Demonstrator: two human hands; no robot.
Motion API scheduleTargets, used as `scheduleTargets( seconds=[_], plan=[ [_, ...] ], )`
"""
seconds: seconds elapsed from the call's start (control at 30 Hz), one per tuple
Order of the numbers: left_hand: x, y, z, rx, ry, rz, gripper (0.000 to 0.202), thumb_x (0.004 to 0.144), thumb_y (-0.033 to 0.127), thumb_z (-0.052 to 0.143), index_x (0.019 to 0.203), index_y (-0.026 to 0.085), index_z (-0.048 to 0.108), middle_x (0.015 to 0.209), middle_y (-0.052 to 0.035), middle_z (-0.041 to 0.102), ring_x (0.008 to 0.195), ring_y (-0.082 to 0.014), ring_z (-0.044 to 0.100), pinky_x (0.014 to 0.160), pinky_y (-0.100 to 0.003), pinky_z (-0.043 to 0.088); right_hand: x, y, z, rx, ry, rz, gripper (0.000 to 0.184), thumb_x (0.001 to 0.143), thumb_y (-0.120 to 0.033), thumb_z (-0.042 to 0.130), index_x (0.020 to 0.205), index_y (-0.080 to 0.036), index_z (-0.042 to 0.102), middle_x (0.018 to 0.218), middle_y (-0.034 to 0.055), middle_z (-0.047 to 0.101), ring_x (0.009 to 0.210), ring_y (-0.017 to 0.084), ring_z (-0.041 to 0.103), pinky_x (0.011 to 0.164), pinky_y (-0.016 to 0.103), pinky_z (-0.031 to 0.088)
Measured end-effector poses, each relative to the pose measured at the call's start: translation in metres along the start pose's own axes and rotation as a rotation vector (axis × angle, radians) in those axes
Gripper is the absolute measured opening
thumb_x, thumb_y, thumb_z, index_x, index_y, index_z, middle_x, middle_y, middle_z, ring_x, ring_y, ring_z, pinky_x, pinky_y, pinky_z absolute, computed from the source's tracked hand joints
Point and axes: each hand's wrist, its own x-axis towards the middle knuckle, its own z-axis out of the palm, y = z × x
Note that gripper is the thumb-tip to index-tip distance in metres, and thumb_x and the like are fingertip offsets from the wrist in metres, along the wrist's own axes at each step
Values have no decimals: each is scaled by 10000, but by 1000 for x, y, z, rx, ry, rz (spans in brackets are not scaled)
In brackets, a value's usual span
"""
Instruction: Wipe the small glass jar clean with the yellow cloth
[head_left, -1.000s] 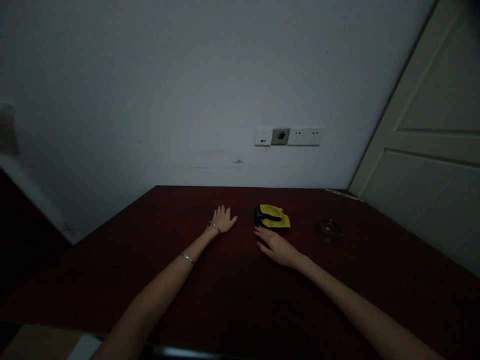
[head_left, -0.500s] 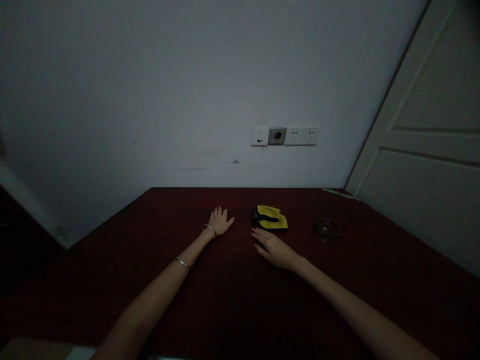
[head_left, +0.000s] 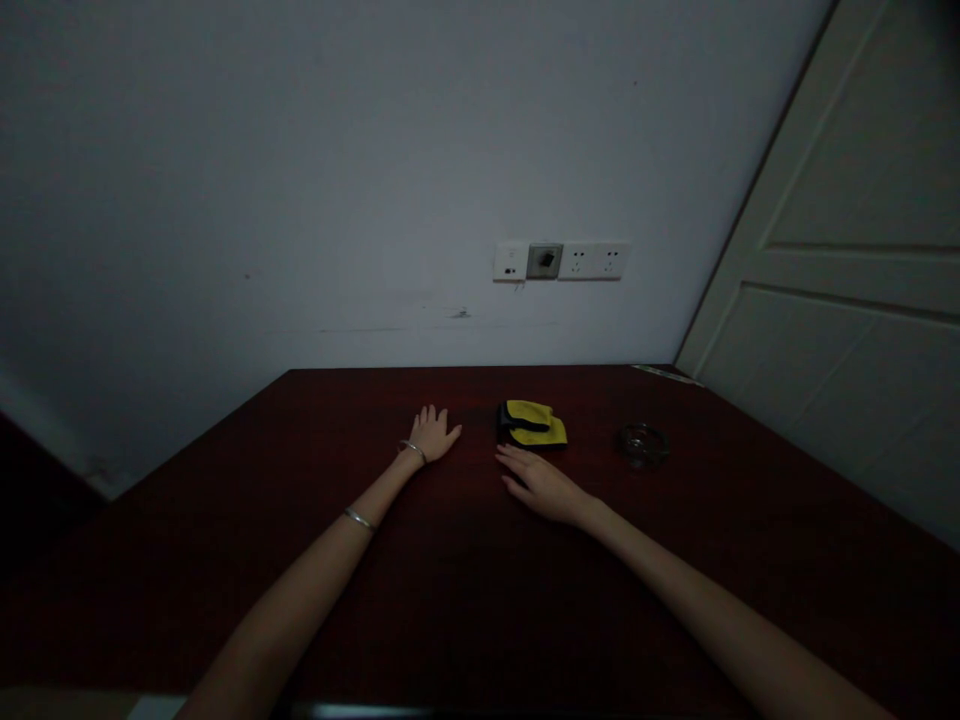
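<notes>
My left hand [head_left: 433,434] lies flat on the dark red table [head_left: 450,560], its fingers spread and nothing in it. Two silver bangles circle that wrist and forearm. To the right, my right hand [head_left: 541,484] rests palm down with fingers stretched out, also holding nothing. Just beyond its fingertips sits a folded yellow and black cloth [head_left: 531,422], very close to the fingers; whether they touch is hard to tell. Farther right stands a round clear glass ashtray [head_left: 643,444].
A pale wall [head_left: 375,200] rises behind the table and carries a row of sockets [head_left: 592,261] with a grey switch plate [head_left: 544,261]. A panelled white door [head_left: 847,270] borders the right side. The light is dim.
The view has tilted and turned slightly, so everything sits a little higher and to the left. Both hands keep their places on the table, and the cloth and ashtray have not moved.
</notes>
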Motion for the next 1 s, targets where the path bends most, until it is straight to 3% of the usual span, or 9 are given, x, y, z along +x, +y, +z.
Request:
scheduleTargets(
  seconds=[1.0],
  plan=[
    [-3,0,-4,-10,-9,1,683,906,539,286,1403,76,349,1508,-236,277,1412,-363,229,1108,-474,232,0,1,1,-1,-4,11,453,914,-294,448,1326,-116,517,1419,159,469,1340,262,407,1109,462,341]
  ],
)
